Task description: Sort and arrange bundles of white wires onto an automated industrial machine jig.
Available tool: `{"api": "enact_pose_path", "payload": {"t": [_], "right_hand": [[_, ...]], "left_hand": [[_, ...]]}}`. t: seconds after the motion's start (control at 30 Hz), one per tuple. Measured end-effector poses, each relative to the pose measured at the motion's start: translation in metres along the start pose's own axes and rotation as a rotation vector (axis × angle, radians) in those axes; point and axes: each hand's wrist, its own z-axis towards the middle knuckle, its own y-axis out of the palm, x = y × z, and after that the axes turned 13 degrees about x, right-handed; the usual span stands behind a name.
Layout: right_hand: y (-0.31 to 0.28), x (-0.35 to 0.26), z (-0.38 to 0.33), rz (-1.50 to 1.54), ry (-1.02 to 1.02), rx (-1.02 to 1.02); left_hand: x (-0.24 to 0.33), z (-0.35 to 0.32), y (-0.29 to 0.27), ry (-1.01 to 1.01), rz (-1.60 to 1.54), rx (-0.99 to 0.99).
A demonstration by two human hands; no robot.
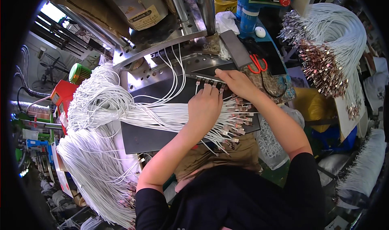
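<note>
Left hand [204,108]: grip closed, pressing a fan of white cables [162,116] flat on the dark tabletop [142,138]. Right hand [239,84]: fingertips pinching the metal plugs [208,83] at the fixture [194,76], just ahead of both grips. Hazard: loose plugs may snag or tangle, judging by crowding. Beyond: red scissors [256,63].

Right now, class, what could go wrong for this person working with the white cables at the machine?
1. The left hand and right hand sit at the metal machine bed; fingers might get pinched.
2. The big bundle of white cables could tangle or snag.
3. The metal cable ends might scratch skin.
</note>
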Motion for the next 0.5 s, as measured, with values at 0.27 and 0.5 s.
{"api": "enact_pose_path", "payload": {"t": [0.27,0.5], "right_hand": [[0.000,-0.003,-0.006,-0.011,-0.025,0.036],[0.001,0.000,-0.005,-0.156,-0.248,0.148]], "left_hand": [[0.001,-0.002,0.006,0.000,0.011,-0.013],[-0.014,0.015,-0.004,0.015,0.099,-0.015]]}}
